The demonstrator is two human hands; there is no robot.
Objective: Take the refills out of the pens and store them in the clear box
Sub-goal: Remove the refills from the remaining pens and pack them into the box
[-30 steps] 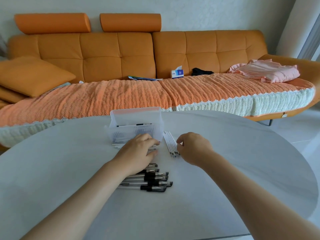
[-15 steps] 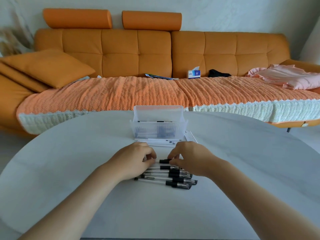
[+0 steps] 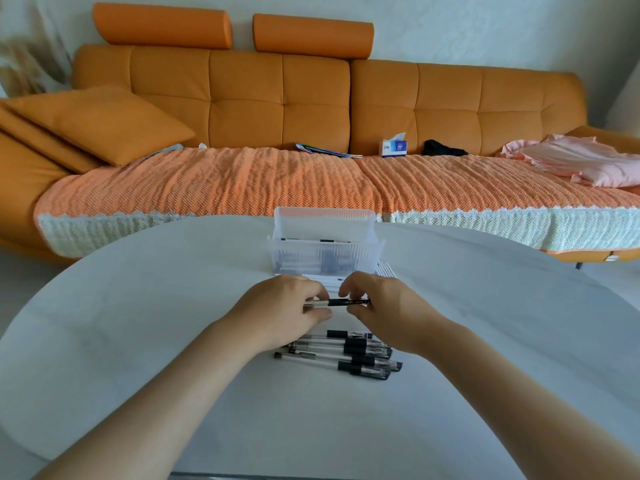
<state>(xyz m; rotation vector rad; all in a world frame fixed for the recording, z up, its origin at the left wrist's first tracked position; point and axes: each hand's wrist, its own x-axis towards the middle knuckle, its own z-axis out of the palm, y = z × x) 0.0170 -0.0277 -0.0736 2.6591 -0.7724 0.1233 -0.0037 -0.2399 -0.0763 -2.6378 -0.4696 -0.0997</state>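
Note:
One clear pen with a black grip (image 3: pixel 341 302) is held level above the table between both hands. My left hand (image 3: pixel 280 315) grips its clear barrel end and my right hand (image 3: pixel 388 311) pinches its black grip end. Below my hands several more pens (image 3: pixel 349 356) lie side by side on the white table (image 3: pixel 138 323). The clear box (image 3: pixel 325 245) stands just beyond my hands with dark items inside. White refills (image 3: pixel 384 270) lie at the box's right front corner, partly hidden by my hands.
An orange sofa (image 3: pixel 311 109) with a woven cover runs behind the table. On it are a cushion (image 3: pixel 100 123), a tissue box (image 3: pixel 394 147), a magazine, a dark item and pink cloth (image 3: pixel 581 161). The table's curved edge falls away left and right.
Both hands came together over the pen pile and lifted one pen off it. Earlier my right hand was at the refills beside the box. The head view shifted left.

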